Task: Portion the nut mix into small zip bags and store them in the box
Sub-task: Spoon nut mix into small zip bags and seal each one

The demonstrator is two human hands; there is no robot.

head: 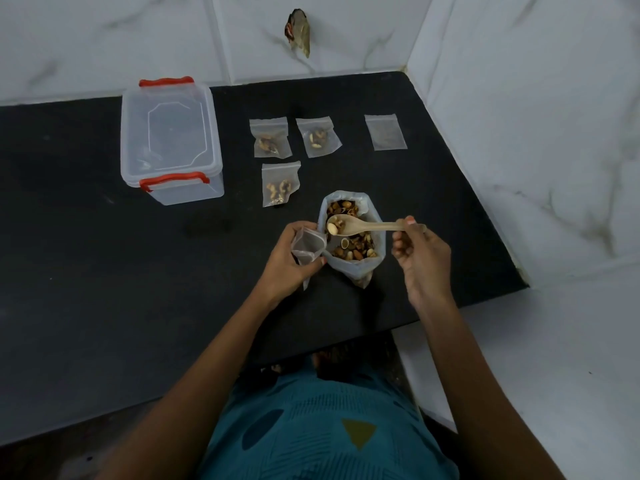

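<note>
Presently the left hand (pixel 289 258) grips a small zip bag (pixel 308 245), fingers and thumb curled round it. The bag's mouth is held open and turned toward the supply, evidently to receive a spoonful. The right hand (pixel 420 252) pinches the far end of a wooden spoon (pixel 374 226). The spoon's bowl carries a few nuts and sits level above the open nut mix bag (pixel 349 270), so that anything dropped would likely fall back into the stock. The small zip bag lies just beside the nut mix bag's rim, which keeps the transfer short.

The nut mix bag stands upright on the black tabletop (pixel 104 220), its top rolled down, directly before the person. Beyond it lie three filled zip bags, one near (pixel 280 184) and two further back (pixel 270 138) (pixel 318 136), all flat and apart from one another. A fourth, empty zip bag (pixel 385 132) lies well to the right, apparently held in reserve.

The clear box (pixel 187 192), with red clip handles, stands to the left with its lid on. No portions can be seen inside it.

Assessment: portioning is in hand on a fourth bag; storage is not yet begun.
</note>
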